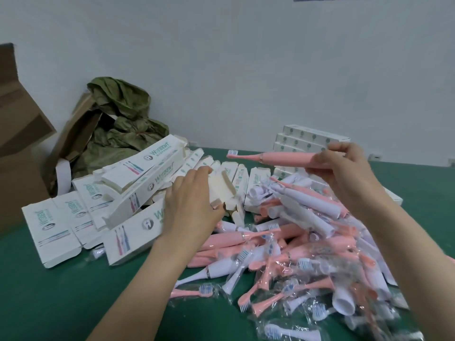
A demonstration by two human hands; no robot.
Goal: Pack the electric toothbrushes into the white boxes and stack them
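Matt green table cover (61, 286), glossy crinkled plastic wrappers (283, 267), printed cardboard boxes (56, 232)

Left hand (194, 205): palm down, forearm in from lower left, fingers and thumb curled on the open end of a white box (221, 187). Right hand (344, 168): raised higher, fingertips pinching a pink toothbrush (283, 159) by the handle end, roughly level.

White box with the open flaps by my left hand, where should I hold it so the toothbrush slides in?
Hold the white box by its long body, behind the mouth, coming from the left where your left hand is. Its flaps open rightward toward the pink toothbrush in your right hand; fingers there would likely block entry.
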